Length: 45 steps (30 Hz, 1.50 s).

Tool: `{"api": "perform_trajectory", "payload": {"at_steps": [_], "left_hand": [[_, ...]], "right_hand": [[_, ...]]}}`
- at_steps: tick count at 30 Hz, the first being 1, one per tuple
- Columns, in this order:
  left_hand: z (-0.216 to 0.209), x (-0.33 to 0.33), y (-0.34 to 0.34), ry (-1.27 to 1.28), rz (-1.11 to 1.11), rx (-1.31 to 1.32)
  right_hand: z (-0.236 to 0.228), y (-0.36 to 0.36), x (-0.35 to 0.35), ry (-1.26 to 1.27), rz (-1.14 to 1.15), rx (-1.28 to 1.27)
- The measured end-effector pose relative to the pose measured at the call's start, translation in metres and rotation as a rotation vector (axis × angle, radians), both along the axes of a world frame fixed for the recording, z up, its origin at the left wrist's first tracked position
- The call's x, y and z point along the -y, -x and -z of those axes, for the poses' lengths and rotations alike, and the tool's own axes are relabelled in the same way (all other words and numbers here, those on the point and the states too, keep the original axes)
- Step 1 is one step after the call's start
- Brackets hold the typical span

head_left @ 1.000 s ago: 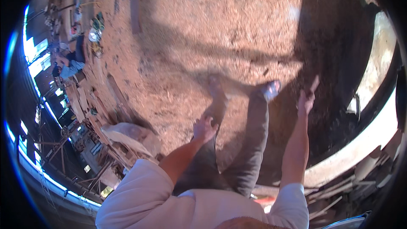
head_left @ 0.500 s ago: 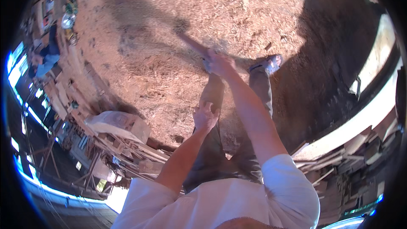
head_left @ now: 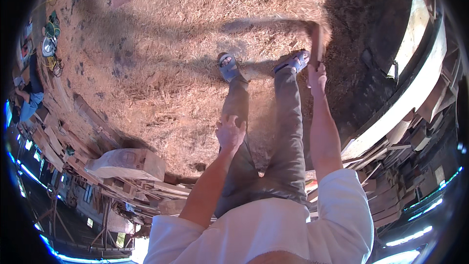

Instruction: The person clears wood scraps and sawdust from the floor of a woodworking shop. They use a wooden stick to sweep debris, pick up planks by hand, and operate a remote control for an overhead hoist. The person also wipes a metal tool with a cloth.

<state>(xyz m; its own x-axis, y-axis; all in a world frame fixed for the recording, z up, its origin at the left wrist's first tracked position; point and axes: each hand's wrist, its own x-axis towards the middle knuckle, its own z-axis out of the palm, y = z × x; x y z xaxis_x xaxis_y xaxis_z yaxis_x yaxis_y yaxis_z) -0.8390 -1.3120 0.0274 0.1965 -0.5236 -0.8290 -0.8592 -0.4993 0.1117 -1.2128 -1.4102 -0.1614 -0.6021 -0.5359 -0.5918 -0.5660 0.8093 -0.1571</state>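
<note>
Right hand (head_left: 317, 74) grip closed around short brown wooden-handled brush (head_left: 315, 44) at one o'clock; left hand (head_left: 230, 133) open on knee; sweep low, clear of blue sandal (head_left: 294, 60).

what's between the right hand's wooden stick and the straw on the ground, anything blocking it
Nothing visible blocks it. The right hand grips a short wooden stick whose far end is already against the loose straw, beside the right sandalled foot. The left hand rests on the left thigh, clear of it.
</note>
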Motion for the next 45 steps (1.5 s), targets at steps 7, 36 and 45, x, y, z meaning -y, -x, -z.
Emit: {"api": "perform_trajectory", "payload": {"at_steps": [7, 36, 45], "left_hand": [[0.007, -0.011, -0.01, 0.002, -0.033, -0.021], [-0.017, 0.001, -0.032, -0.131, -0.386, -0.089], [-0.032, 0.012, 0.01, -0.032, -0.52, -0.114]], "right_hand": [[-0.001, -0.142, 0.075, 0.159, -0.272, 0.035], [0.0, -0.102, 0.064, -0.065, -0.357, 0.324], [-0.132, 0.058, 0.062, -0.366, -0.613, 0.113]]}}
